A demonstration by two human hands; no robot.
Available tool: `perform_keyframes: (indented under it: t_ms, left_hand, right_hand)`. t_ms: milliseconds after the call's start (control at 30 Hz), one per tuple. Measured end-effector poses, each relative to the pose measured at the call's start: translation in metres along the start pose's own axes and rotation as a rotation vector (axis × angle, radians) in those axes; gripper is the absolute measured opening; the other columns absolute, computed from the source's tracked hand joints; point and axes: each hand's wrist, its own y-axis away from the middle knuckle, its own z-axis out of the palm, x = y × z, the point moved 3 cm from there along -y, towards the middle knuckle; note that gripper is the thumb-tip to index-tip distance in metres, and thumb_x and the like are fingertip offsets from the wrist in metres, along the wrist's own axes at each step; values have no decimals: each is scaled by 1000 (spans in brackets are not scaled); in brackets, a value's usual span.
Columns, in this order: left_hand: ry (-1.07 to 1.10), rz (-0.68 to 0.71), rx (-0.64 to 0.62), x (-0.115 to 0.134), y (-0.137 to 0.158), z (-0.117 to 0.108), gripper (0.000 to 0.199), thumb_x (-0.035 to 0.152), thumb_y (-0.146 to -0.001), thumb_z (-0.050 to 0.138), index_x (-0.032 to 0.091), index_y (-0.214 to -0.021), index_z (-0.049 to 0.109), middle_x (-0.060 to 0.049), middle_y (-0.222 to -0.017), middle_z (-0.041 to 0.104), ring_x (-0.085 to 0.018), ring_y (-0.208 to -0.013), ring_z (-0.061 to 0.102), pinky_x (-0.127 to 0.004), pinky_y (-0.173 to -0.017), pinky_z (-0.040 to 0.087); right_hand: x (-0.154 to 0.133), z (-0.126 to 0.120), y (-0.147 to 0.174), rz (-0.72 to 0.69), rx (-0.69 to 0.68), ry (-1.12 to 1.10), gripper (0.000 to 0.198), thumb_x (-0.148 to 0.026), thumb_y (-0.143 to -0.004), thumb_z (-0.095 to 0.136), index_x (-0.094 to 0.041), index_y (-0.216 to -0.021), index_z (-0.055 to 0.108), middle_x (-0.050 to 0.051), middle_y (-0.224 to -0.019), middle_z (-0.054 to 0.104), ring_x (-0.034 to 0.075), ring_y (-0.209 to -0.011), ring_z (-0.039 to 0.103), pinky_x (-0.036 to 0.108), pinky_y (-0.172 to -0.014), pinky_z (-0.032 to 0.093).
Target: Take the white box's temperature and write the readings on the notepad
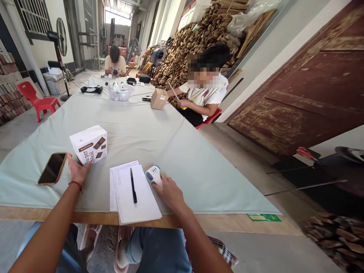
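The thermometer (153, 173) is just right of the papers (146, 203), its long axis slanting forward-left from the nearer right hand (171, 193), which grasps it, while the left hand (79, 171) touches the box's (90, 146) near side, its grip unclear.

Daylight is soft; the far opening (121, 17) glares white; edges look stretched.

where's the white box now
In the head view, the white box is left of centre, at the left hand, with the phone further left and papers to the right.
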Motion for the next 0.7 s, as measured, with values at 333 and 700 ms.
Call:
perform_keyframes:
  t_ms: [333, 700]
  left_hand:
    - [499, -272, -65, 18, 41, -21, 64, 58, -62, 76, 15, -106, 57, -10, -103, 68, -24, -89, 65, -36, -78, 51]
    - [440, -200, -210, 21, 78, -25, 68, 59, -65, 73, 13, -113, 58, -12, -104, 70, -29, -98, 65, -40, -82, 53]
  right_hand:
    - [-104, -34, 59, -107, -59, -1352, 34, -55, -80, 58, -21, -78, 58, 1, -68, 58, 16, -60, 52, 30, -59, 43]
    - [-198, -1, 57, -136, -339, -1528, 35, -53, -84, 57, -21, -70, 54, -2, -63, 52, 13, -56, 47, 27, -57, 39]
